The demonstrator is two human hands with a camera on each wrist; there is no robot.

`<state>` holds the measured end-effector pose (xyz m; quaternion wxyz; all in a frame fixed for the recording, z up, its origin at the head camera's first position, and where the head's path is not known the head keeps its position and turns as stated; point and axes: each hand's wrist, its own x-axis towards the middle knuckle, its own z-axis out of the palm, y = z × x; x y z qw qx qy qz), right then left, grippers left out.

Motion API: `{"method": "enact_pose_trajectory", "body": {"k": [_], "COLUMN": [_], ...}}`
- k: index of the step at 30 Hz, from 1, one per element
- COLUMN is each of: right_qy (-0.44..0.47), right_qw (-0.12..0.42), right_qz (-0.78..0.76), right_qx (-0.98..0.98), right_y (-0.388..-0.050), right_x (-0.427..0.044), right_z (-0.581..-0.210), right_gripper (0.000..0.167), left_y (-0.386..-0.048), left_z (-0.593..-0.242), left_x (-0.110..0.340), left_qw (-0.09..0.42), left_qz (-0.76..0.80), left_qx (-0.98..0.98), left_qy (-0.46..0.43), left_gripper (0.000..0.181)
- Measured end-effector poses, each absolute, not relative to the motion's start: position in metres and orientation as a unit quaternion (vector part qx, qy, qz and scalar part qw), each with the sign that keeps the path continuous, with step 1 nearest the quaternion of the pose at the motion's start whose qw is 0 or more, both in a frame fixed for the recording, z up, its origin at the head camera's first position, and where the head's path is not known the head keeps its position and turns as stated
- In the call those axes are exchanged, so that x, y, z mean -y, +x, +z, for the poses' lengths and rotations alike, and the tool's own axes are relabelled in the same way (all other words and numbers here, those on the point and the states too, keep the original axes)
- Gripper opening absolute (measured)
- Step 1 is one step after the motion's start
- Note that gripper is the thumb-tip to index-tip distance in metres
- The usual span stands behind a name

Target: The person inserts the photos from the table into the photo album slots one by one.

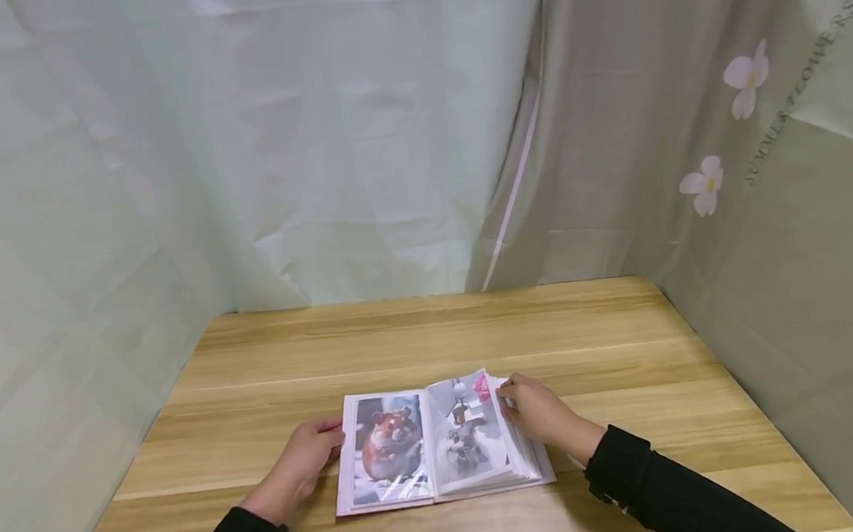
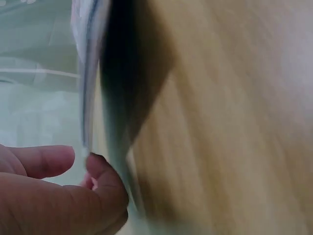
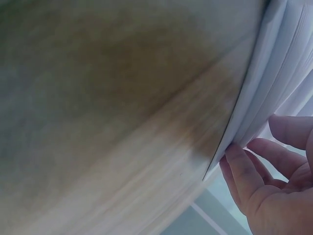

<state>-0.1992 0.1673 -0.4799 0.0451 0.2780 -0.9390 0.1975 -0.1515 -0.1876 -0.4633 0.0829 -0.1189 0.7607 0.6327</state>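
Note:
An open photo album (image 1: 430,458) lies on the wooden table, tilted slightly. Its left page carries a picture of a hamster (image 1: 392,446); the right page shows a grey-and-white animal (image 1: 462,451) with a pink flower above. My left hand (image 1: 308,461) holds the album's left edge, and in the left wrist view thumb and fingers lie on either side of that edge (image 2: 90,83). At the upper right, my right hand (image 1: 539,412) pinches the page edge. The right wrist view shows several fanned page edges (image 3: 266,83) beside the thumb and fingers.
The wooden table (image 1: 432,332) stretches behind and to both sides of the album. Pale curtains (image 1: 356,138) hang at the back and sides; the right one (image 1: 787,254) has printed flowers and lettering.

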Motion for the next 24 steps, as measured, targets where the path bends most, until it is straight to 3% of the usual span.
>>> {"method": "enact_pose_trajectory", "body": {"k": [16,24], "right_qy": [0.278,0.269], "right_qw": [0.039,0.019], "right_qz": [0.221,0.252], "right_qx": [0.934,0.929], "right_y": [-0.198,-0.200], "right_x": [-0.168,-0.172], "right_z": [-0.475,-0.474], "right_gripper": [0.024,0.025], "left_y": [-0.154,-0.156], "left_z": [-0.419,-0.420], "left_x": [0.139,0.095], "left_qw": [0.007,-0.024], "left_qz": [0.647,0.586], "left_qx": [-0.763,-0.806], "left_qy": [-0.008,0.080], "left_gripper": [0.034,0.041]}}
